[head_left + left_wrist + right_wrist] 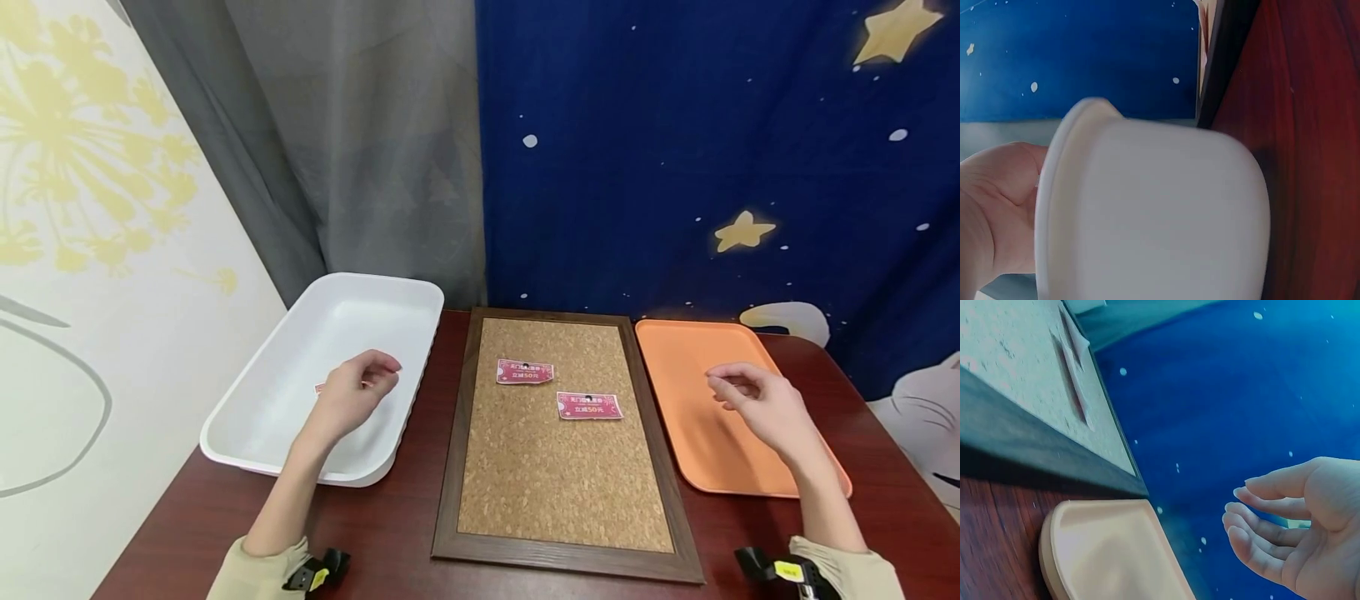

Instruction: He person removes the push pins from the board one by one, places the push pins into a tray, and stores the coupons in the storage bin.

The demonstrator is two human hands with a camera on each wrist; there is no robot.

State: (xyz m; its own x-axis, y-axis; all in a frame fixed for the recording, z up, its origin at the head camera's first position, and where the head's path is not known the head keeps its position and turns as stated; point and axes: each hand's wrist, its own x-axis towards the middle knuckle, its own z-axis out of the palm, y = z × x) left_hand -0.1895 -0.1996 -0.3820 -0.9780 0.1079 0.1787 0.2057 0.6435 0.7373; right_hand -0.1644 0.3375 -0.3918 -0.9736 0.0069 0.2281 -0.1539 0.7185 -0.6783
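Note:
My left hand point(356, 392) hovers above the white plastic tub point(247, 408), its fingers loosely bent and nothing visible between them. The tub's wall hides most of that hand in the left wrist view. A small edge of a pink-and-white coupon point(319, 388) shows inside the tub beside the hand. Over the orange tray point(678, 358) is my right hand point(765, 408), fingers loosely curved and holding nothing that I can see. Between the hands lies a framed cork board point(555, 483). Two pink coupons, an upper left one point(517, 375) and a lower right one point(581, 410), are on it, each with a dark pin at its top.
The dark red wooden table point(397, 542) carries the tub, board and tray side by side. Behind it hang a grey curtain point(397, 150) and a blue curtain with stars point(637, 167). A white wall with yellow flowers point(97, 250) stands at the left.

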